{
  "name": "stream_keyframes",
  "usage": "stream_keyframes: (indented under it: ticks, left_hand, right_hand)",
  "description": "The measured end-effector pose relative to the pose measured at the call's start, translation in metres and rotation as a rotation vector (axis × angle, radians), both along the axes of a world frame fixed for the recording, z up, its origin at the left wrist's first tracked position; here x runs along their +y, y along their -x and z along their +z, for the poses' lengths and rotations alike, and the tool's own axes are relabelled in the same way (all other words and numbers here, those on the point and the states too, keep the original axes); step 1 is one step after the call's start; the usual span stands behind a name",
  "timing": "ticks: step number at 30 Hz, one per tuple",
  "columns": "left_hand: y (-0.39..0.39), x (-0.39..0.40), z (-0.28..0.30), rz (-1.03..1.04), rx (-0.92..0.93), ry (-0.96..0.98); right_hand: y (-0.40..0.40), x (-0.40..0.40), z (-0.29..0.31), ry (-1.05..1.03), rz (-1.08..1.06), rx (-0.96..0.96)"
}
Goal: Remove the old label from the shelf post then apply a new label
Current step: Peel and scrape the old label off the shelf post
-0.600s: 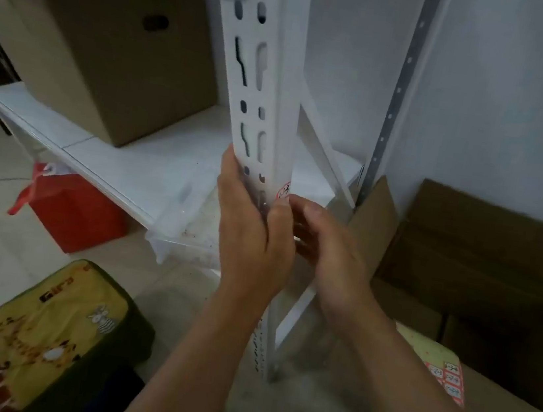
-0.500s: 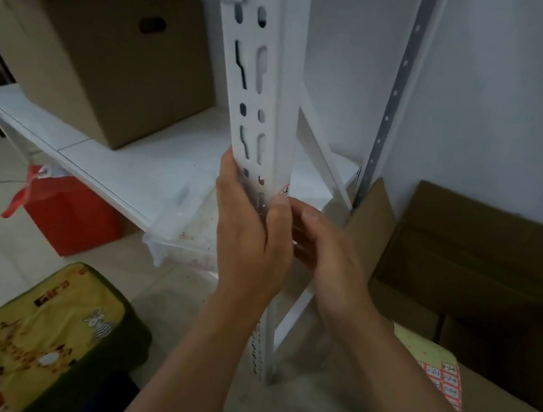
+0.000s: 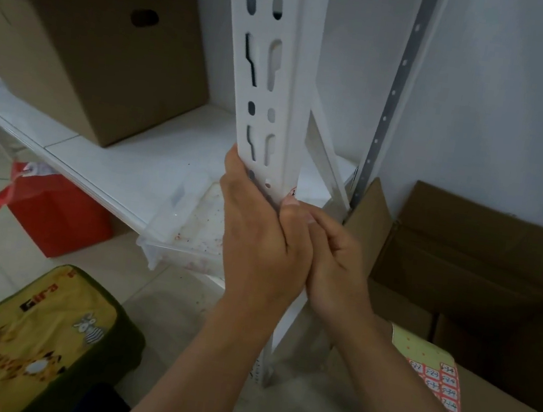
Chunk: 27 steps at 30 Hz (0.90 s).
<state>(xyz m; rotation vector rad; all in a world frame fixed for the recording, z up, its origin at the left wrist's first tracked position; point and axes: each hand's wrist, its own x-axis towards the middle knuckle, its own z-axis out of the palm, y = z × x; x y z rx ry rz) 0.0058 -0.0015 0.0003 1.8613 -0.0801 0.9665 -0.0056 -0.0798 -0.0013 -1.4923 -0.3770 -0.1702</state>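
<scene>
A white slotted shelf post [image 3: 273,78] rises up the middle of the view. My left hand [image 3: 259,238] grips the post from the left, thumb across its front edge. A small red-and-white label [image 3: 292,192] peeks out on the post just above that thumb; most of it is hidden. My right hand [image 3: 335,259] is pressed close against the left hand from the right, fingers curled toward the post's right face; what its fingertips touch is hidden. A sheet of red-bordered labels [image 3: 440,383] lies on the cardboard box at lower right.
A brown cardboard box [image 3: 103,55] stands on the white shelf board [image 3: 124,162]. Under the shelf are a red bag [image 3: 55,212] and a clear plastic tub [image 3: 184,225]. A yellow giraffe-print cushion [image 3: 24,339] lies lower left. Open cardboard boxes [image 3: 469,266] fill the right.
My right hand has moved left and closed in against my left hand at the post. The left hand keeps its grip in the same place.
</scene>
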Motion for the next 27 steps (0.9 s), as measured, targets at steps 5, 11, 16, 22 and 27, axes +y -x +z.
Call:
stream_keyframes:
  ticks: [5,11,16,22,27]
  left_hand:
    - [-0.001,-0.001,0.002,-0.045,-0.013,0.069]
    - [-0.001,0.014,0.002,-0.381,0.051,0.474]
    - [0.0,0.025,0.004,-0.512,0.173,0.616]
    - [-0.002,0.027,0.003,-0.541,0.229,0.621]
    - [0.0,0.028,0.004,-0.554,0.254,0.632]
  right_hand:
    - [-0.001,0.004,-0.007,0.047,-0.102,-0.113]
    - [0.001,0.008,-0.015,0.361,-0.45,-0.608]
    - [0.001,0.014,-0.02,0.457,-0.579,-0.724]
    - [-0.003,0.009,-0.017,0.524,-0.613,-0.78]
    - [-0.004,0.006,-0.015,0.587,-0.605,-0.849]
